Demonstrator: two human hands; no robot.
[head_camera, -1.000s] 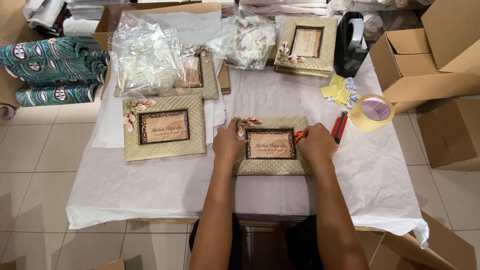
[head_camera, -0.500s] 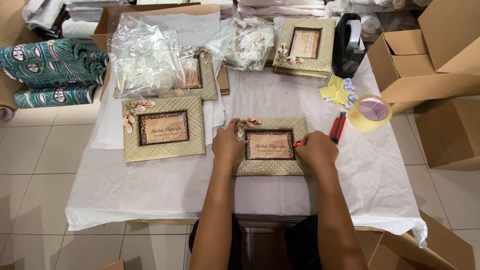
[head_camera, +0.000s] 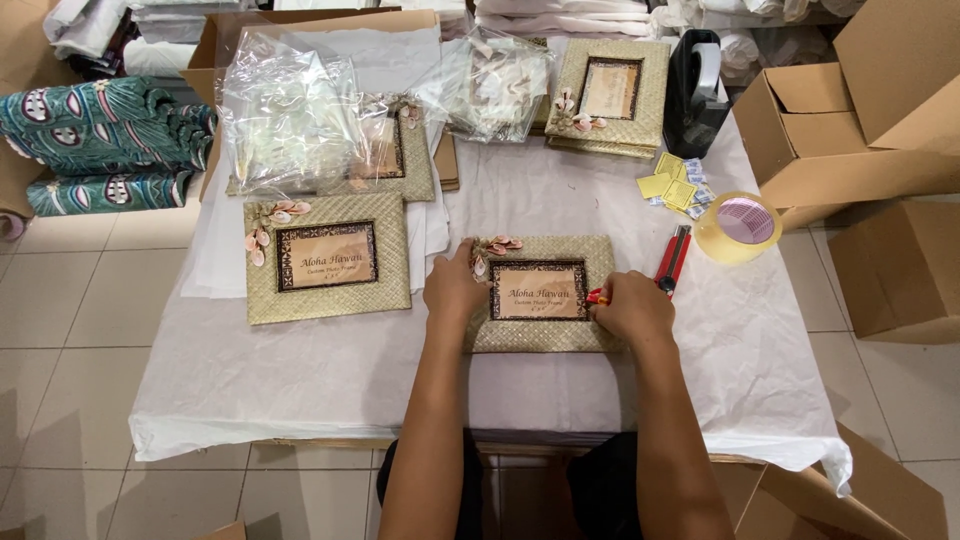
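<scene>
The right hand (head_camera: 632, 308) is curled closed around a small red-tipped tool (head_camera: 597, 297), held against the right edge of the dark inner border of a woven photo frame (head_camera: 545, 335) lying flat on the table near the person. What kind of tool it is cannot be told, since only its red end shows past the fingers. The left hand (head_camera: 455, 288) lies on the frame's left side, fingers bent over the woven border just below a cluster of shell decorations (head_camera: 492, 247) at the upper left corner, pressing the frame down rather than gripping it.

This frame appears to be mid-way through being worked on: it lies bare on the white paper table cover (head_camera: 300, 380), with no wrapping on it. A second bare woven frame (head_camera: 327, 258) of the same kind lies to the left, apart from the hands. Further back, at least one frame in clear plastic bags (head_camera: 300, 130) suggests some pieces are already packed, and a small stack of frames (head_camera: 610, 95) sits at the far right of the table.

Just right of the frame in hand lies a red utility knife (head_camera: 673, 260), then a roll of clear packing tape (head_camera: 738, 226), some yellow paper tags (head_camera: 670, 185) and a black tape dispenser (head_camera: 700, 85). Open cardboard boxes (head_camera: 850, 120) stand beside the table at the right.
</scene>
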